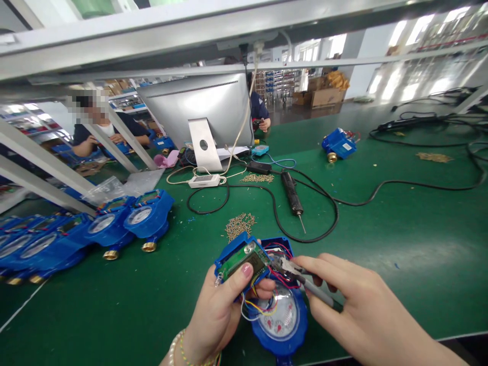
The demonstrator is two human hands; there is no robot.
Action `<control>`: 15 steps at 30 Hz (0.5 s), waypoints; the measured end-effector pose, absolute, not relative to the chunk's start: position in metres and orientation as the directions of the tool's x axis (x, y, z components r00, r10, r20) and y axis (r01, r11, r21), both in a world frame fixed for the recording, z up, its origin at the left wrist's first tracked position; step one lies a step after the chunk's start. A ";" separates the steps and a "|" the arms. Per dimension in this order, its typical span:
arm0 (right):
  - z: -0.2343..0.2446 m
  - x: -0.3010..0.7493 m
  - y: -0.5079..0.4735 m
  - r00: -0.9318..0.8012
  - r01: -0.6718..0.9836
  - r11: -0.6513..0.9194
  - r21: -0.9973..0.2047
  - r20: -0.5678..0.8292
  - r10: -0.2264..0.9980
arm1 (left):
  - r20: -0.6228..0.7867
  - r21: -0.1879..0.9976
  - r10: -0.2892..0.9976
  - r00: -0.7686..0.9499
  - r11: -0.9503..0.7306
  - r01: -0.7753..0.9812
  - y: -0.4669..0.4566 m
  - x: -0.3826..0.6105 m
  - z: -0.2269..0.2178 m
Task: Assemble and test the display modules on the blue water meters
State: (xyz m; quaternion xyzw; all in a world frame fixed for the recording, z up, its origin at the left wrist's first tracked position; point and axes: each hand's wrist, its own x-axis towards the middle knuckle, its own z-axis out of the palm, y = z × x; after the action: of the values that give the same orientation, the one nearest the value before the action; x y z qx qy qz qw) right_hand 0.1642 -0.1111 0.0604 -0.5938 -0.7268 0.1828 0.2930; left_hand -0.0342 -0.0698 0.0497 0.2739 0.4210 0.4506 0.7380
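My left hand (229,295) grips a blue plastic cover with a green circuit board (238,262) in it, thumb pressed on the board. Coloured wires run from it to a blue water meter (280,325) with a round dial, lying below on the bench. In my right hand (343,290) is a pair of pliers (314,292) with grey handles. Their jaws are among the red and black wires at the meter's open blue box (284,244); exactly what they pinch is hidden.
Several blue meters (148,216) stand at the left, another (339,145) at the back right. Screws (239,226) lie in piles. An electric screwdriver (293,195) rests with its looping cable behind my hands. A monitor (202,112) stands farther back; two people sit beyond.
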 end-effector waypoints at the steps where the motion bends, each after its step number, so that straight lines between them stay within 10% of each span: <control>1: 0.064 0.165 -0.109 -0.153 0.671 0.192 -0.716 0.119 0.981 | -0.361 0.781 0.889 0.283 0.453 -0.430 -0.067 -0.035 0.051; 9: 0.053 0.181 -0.091 -0.452 0.099 -0.244 -0.965 -0.262 0.853 | -0.315 0.747 0.779 0.542 0.556 -0.364 -0.042 -0.041 0.056; 15: 0.043 0.183 -0.094 -0.505 -0.268 -0.294 -0.917 -0.126 0.854 | -0.288 0.754 0.811 0.508 0.520 -0.402 -0.040 -0.041 0.060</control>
State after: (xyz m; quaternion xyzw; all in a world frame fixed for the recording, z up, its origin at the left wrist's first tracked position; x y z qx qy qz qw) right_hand 0.1829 -0.0942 0.0426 -0.3208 -0.4566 0.7377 0.3800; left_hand -0.0406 -0.0404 0.0597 0.3154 0.3244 0.3749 0.8092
